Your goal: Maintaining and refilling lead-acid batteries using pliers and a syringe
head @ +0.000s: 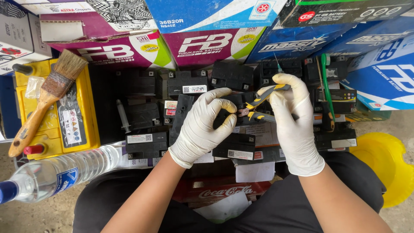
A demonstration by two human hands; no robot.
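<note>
Over at nine o'clock sits one yellow battery (pixel 88 103) with one wooden brush (pixel 45 97) lying across its top, and one clear plastic bottle (pixel 60 172) with a blue cap down at eight o'clock. One syringe (pixel 122 115) lies among the small black batteries (pixel 146 144), too many and too stacked up for me to count. Dead centre, the left hand (pixel 202 127), in a white glove, is wrapped around one small black battery (pixel 236 146). Right beside it the right hand (pixel 293 121), also gloved, is gripping one pair of yellow-handled pliers (pixel 258 108), jaws pointing at that battery's top. One yellow funnel (pixel 384 164) sits at four o'clock. Coloured cardboard boxes (pixel 207 43) are stacked across twelve o'clock.
</note>
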